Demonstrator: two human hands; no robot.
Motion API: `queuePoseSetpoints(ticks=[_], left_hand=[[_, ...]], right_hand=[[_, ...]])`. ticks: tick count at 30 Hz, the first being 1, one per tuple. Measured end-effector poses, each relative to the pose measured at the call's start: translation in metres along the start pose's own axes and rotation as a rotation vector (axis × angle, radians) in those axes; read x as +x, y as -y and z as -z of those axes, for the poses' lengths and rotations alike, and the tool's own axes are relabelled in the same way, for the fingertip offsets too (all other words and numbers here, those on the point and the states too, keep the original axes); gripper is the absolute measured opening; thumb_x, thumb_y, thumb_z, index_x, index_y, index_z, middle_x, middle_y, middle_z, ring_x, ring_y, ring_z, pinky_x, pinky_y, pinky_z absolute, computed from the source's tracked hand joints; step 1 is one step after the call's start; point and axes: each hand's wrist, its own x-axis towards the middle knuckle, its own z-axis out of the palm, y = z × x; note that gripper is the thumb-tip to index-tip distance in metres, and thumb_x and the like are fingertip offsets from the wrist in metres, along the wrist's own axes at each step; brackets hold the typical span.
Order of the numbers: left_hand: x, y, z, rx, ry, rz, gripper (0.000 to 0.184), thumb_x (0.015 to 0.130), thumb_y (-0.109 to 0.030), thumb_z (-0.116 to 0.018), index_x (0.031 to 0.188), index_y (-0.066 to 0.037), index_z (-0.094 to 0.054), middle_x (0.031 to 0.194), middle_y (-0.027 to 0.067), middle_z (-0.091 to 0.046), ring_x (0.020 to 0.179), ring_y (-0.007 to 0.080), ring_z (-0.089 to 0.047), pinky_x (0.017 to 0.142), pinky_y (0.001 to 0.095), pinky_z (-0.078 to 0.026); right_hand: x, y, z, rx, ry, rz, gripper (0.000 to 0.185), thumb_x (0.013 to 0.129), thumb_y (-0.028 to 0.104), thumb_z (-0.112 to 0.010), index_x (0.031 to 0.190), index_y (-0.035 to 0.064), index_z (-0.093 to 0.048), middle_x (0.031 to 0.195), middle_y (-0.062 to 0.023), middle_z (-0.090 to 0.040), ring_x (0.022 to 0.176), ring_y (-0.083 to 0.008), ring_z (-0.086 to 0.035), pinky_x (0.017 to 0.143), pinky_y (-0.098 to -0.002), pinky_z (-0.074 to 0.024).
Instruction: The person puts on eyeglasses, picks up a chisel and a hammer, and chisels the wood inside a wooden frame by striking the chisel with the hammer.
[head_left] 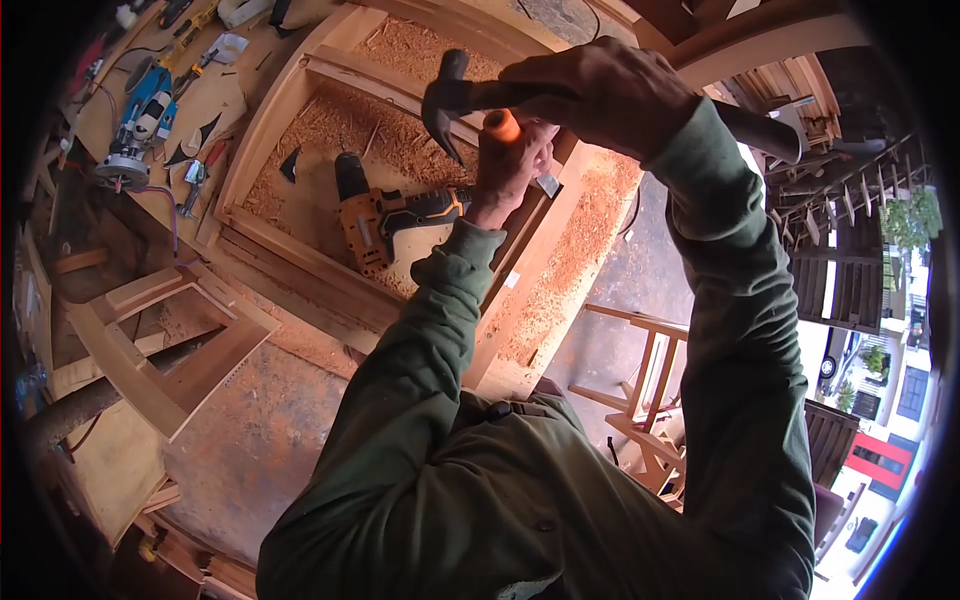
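My left hand (508,172) is closed around a chisel whose orange handle (501,126) pokes out above the fist. A short piece of its flat metal blade (548,185) shows below, by the edge of a wooden frame (520,235); I cannot tell whether its tip touches the wood. Just above, my right hand (612,98) grips a claw hammer (447,98) by its handle, which sticks out past the wrist. The hammer's head is to the left of the chisel handle, and the two look close together, though contact cannot be made out.
A yellow and black cordless drill (368,222) lies inside the frame among wood shavings (335,125). To the left, a blue router (140,125) and other tools rest on a bench. A smaller wooden frame (170,350) leans below it. Wooden chair-like parts (640,370) stand at right.
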Motion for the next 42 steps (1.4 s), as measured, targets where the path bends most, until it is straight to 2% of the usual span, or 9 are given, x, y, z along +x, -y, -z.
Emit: queuePoseSetpoints(ticks=[2, 12, 14, 16, 19, 21, 30, 38, 42], left_hand=[[-0.004, 0.007, 0.000, -0.168, -0.161, 0.161, 0.023, 0.096, -0.016, -0.062, 0.076, -0.012, -0.050, 0.057, -0.0030, -0.045, 0.049, 0.0067, -0.044, 0.043, 0.0219, -0.030], [-0.001, 0.015, 0.010, -0.164, -0.093, 0.025, 0.019, 0.096, -0.018, -0.066, 0.082, -0.013, -0.054, 0.060, -0.0051, -0.045, 0.046, 0.0050, -0.040, 0.043, 0.0224, -0.032], [-0.012, -0.023, -0.012, -0.170, -0.133, -0.102, 0.015, 0.096, -0.015, -0.066, 0.088, -0.014, -0.054, 0.064, -0.0051, -0.048, 0.045, 0.0050, -0.041, 0.043, 0.0230, -0.034], [-0.010, -0.025, -0.013, -0.594, -0.173, 0.217, 0.015, 0.094, -0.018, -0.068, 0.096, -0.014, -0.053, 0.065, -0.0064, -0.047, 0.047, 0.0057, -0.045, 0.047, 0.0260, -0.041], [-0.019, -0.003, 0.006, -0.192, -0.080, 0.038, 0.037, 0.101, -0.026, -0.054, 0.069, -0.012, -0.043, 0.061, -0.0029, -0.042, 0.047, 0.0087, -0.040, 0.050, 0.0282, -0.036], [-0.030, -0.037, -0.004, -0.478, 0.022, 0.059, 0.045, 0.102, -0.028, -0.052, 0.062, -0.012, -0.039, 0.058, -0.0021, -0.037, 0.047, 0.0086, -0.035, 0.049, 0.0280, -0.033], [-0.056, -0.115, -0.035, 0.295, 0.249, 0.043, 0.024, 0.087, -0.018, -0.076, 0.086, -0.008, -0.054, 0.070, -0.0039, -0.051, 0.060, 0.0055, -0.046, 0.058, 0.0251, -0.039], [-0.055, -0.182, -0.010, 0.688, 0.542, 0.039, 0.028, 0.085, -0.027, -0.079, 0.085, -0.007, -0.059, 0.078, 0.0007, -0.059, 0.073, 0.0121, -0.054, 0.066, 0.0301, -0.043], [-0.068, -0.215, 0.003, 0.815, 0.675, 0.035, 0.024, 0.086, -0.024, -0.075, 0.093, -0.005, -0.061, 0.082, 0.0089, -0.063, 0.075, 0.0215, -0.061, 0.069, 0.0357, -0.048]], right_hand=[[-0.009, -0.009, -0.004, 0.033, -0.245, 0.039, 0.030, 0.091, 0.031, -0.066, 0.117, 0.0173, -0.071, 0.091, -0.0103, -0.072, 0.084, -0.0233, -0.071, 0.075, -0.0333, -0.0548], [-0.041, 0.022, -0.008, 0.084, -0.188, -0.098, 0.037, 0.082, 0.016, -0.076, 0.117, 0.0101, -0.071, 0.092, -0.0157, -0.073, 0.082, -0.0331, -0.071, 0.069, -0.0386, -0.0554], [-0.066, 0.019, -0.033, 0.301, -0.249, -0.246, 0.037, 0.086, 0.018, -0.075, 0.121, 0.0080, -0.068, 0.080, -0.0150, -0.069, 0.070, -0.0244, -0.070, 0.064, -0.0345, -0.0524], [-0.095, 0.028, -0.042, 0.460, -0.253, -0.440, 0.039, 0.089, 0.021, -0.073, 0.124, 0.0052, -0.066, 0.068, -0.0103, -0.063, 0.061, -0.0150, -0.060, 0.057, -0.0306, -0.0453], [-0.152, 0.027, -0.080, 0.772, -0.405, -0.614, 0.048, 0.098, 0.035, -0.064, 0.129, -0.0016, -0.060, 0.065, 0.0033, -0.052, 0.056, -0.0045, -0.040, 0.049, -0.0249, -0.0289], [-0.176, 0.041, -0.087, 1.028, -0.467, -0.795, 0.051, 0.097, 0.043, -0.063, 0.123, -0.0020, -0.061, 0.062, 0.0055, -0.045, 0.050, -0.0027, -0.037, 0.045, -0.0225, -0.0263], [-0.216, 0.074, -0.119, 1.262, -0.550, -1.055, 0.059, 0.098, 0.060, -0.050, 0.101, 0.0013, -0.061, 0.058, 0.0007, -0.047, 0.042, -0.0067, -0.042, 0.039, -0.0233, -0.0330], [-0.139, 0.132, -0.071, 1.244, -0.781, -0.670, 0.056, 0.097, 0.050, -0.059, 0.113, -0.0036, -0.062, 0.062, 0.0012, -0.051, 0.050, -0.0069, -0.045, 0.045, -0.0246, -0.0318], [-0.129, 0.175, -0.114, 1.279, -0.686, -0.869, 0.057, 0.098, 0.051, -0.055, 0.122, 0.0004, -0.062, 0.065, 0.0019, -0.051, 0.051, -0.0059, -0.044, 0.044, -0.0245, -0.0313]])
